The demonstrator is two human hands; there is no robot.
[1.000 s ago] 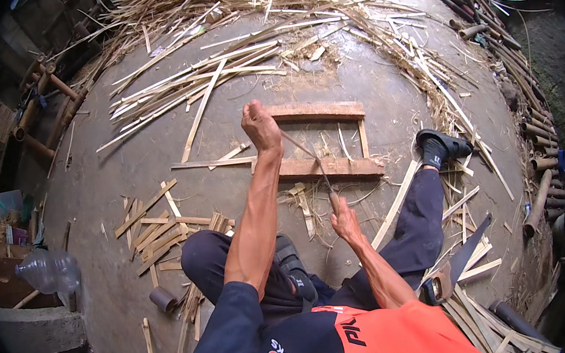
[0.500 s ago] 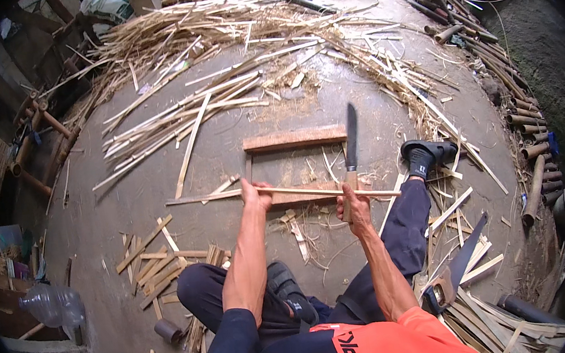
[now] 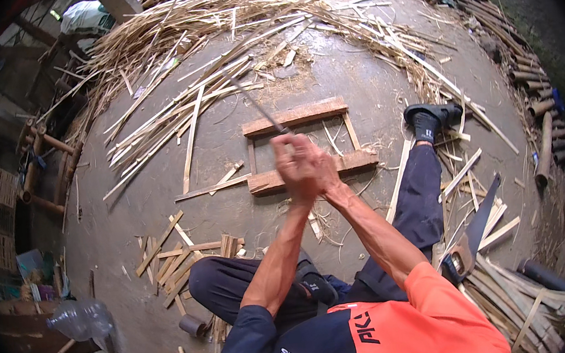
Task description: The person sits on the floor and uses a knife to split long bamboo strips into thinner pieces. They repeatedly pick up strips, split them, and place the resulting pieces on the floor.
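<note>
My two hands meet over the wooden frame (image 3: 313,176), which lies on the concrete floor. From the top of them a knife (image 3: 255,103) points forward and to the left, its thin blade blurred. My right hand (image 3: 324,171) appears closed on its handle, which is mostly hidden. Pressed against it, my left hand (image 3: 295,175) is closed and smeared by motion; what its fingers hold is hidden. The frame has two thick reddish beams joined by thinner side pieces. Left of the frame, a thin wooden strip (image 3: 211,189) lies on the floor.
Long split strips (image 3: 186,114) lie ahead to the left, with a shavings heap (image 3: 211,22) beyond. Short wood pieces (image 3: 175,270) are by my left knee. A handsaw (image 3: 471,239) lies right of my right leg, near more strips. A clear plastic bottle (image 3: 84,321) stands at left.
My hands have come together and moved forward over the frame. The knife has swung from upright to pointing forward-left. The pale strip held across both hands no longer shows.
</note>
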